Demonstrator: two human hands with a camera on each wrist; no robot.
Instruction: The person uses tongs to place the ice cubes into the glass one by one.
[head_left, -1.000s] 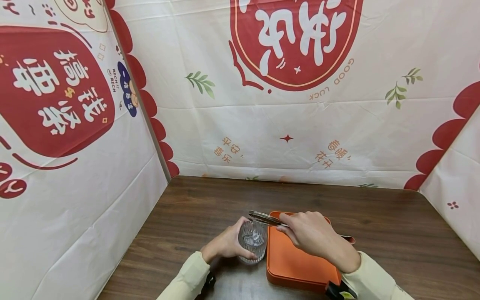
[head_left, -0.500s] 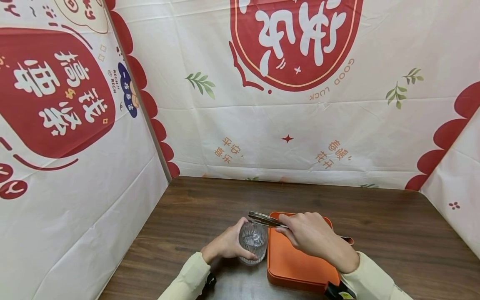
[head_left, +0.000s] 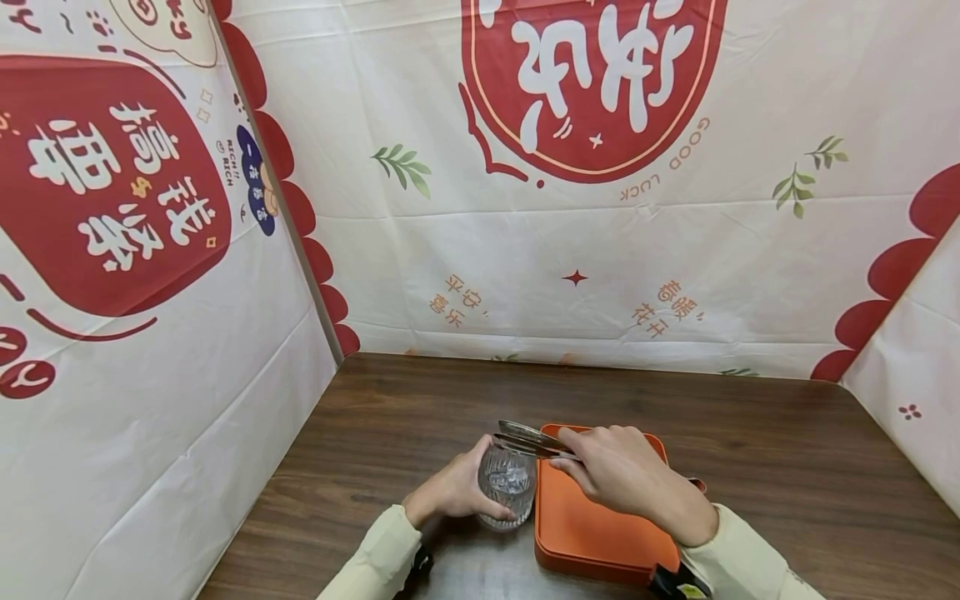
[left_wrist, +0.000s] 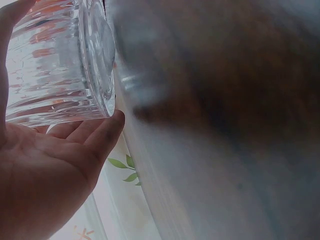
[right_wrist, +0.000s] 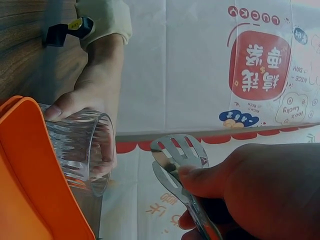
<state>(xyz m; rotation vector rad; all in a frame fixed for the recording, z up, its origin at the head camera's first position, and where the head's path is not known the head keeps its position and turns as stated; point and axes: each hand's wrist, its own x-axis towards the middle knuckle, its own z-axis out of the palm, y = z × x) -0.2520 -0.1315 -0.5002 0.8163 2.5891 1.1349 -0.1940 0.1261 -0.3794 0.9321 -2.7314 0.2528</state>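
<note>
My left hand (head_left: 459, 486) holds a clear ribbed drinking glass (head_left: 508, 490) from its left side, thumb and fingers spread round the wall. Close up in the left wrist view, the glass (left_wrist: 55, 70) shows its thick base just by the tabletop. Metal tongs (head_left: 525, 435) with slotted, fork-like ends are gripped by my right hand (head_left: 626, 468). Their tips hover above the far side of the glass rim, and the two arms stand a little apart. Nothing shows between the tong ends (right_wrist: 180, 150) in the right wrist view.
An orange rectangular box (head_left: 600, 525) lies on the brown wooden table (head_left: 420, 392), right beside the glass and under my right forearm. A strap-like tab (head_left: 697, 484) sticks out at its right. White printed cloth (head_left: 465, 242) walls stand at the back and sides.
The tong arms have spread slightly wider apart, with the tips still over the glass rim. Both hands, the glass and the orange box have stayed almost where they were.
</note>
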